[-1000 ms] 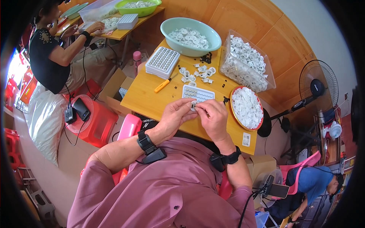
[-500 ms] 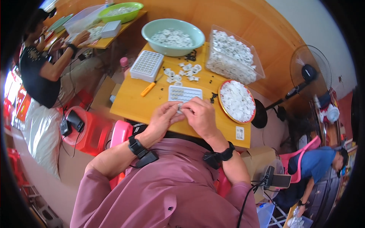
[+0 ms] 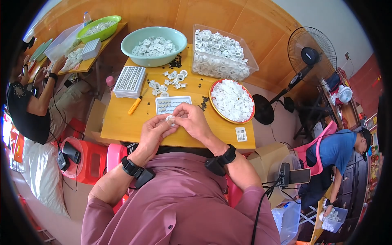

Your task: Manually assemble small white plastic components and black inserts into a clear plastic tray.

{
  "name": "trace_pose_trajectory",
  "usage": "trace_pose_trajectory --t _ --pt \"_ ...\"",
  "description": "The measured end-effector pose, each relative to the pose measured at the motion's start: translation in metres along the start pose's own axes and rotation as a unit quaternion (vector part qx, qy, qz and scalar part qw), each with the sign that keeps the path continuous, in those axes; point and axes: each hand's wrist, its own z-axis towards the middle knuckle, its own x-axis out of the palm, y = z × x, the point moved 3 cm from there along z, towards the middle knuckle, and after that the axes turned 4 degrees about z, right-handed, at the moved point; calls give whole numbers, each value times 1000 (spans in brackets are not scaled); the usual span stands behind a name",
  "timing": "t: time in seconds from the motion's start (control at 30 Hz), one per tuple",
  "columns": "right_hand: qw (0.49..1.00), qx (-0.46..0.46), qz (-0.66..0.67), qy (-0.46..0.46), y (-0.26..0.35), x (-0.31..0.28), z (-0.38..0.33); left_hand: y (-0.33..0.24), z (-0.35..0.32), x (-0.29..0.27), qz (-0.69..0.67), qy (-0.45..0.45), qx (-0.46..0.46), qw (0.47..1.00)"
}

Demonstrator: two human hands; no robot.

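Note:
In front of my body, both hands meet over the near part of the table, fingers closed round a small round white plastic piece (image 3: 170, 119). My left hand (image 3: 154, 131) pinches it from the left side. My right hand (image 3: 192, 122) has its fingertips on the piece from the right, covering part of it. Just beyond the fingers lies a shallow white tray (image 3: 184, 99) with small round discs on its left side. Loose white plastic pieces (image 3: 178, 76) are scattered past the tray. A screwdriver with an orange handle (image 3: 134, 107) rests left of it.
Around the table (image 3: 116, 128) stand a stack of white trays (image 3: 130, 81), a teal basin (image 3: 153, 60), a clear bin (image 3: 222, 67) and a red-rimmed plate (image 3: 212, 102), the last three full of white pieces. A standing fan (image 3: 302, 69) is at right. Co-workers sit on both sides.
The view has shifted, so the table and its things appear further left. More of the white piece shows between my fingers. Both hands stay together on it.

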Motion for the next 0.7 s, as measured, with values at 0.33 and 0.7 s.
trace_pose_trajectory --t 0.33,0.7 --pt "893 -85 -411 -163 17 -106 12 -2 -3 -2 32 -25 -26 999" --pt "868 84 -474 -124 -19 -152 12 -1 0 -6 -22 -6 -23 999"
